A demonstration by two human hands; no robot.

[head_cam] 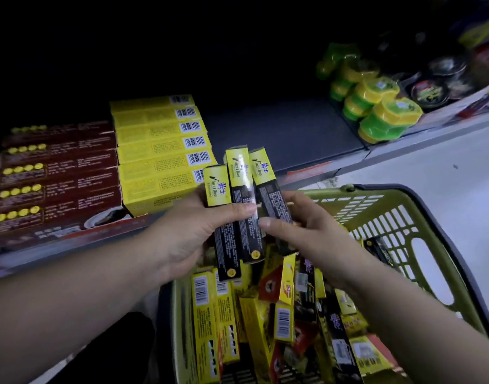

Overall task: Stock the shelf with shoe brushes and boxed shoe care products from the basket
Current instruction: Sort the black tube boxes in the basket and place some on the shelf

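Left hand point(187, 234) is gripping three black-and-yellow boxes point(242, 206), fanned upright above the basket point(390, 194), thumb pressing across them. Right hand point(307, 231) is pinching the rightmost box, near the shelf point(279, 131) front.

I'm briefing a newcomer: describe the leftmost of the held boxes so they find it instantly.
Above the green basket, the left hand and right hand hold three black-and-yellow boxes fanned upright. It is the leftmost box, in the left hand; its yellow top sits lower than its two neighbours'.

Three slim black-and-yellow cardboard boxes point(239, 173), fanned upright at frame centre, above an olive plastic basket point(329, 194) of jumbled boxes, lower right.
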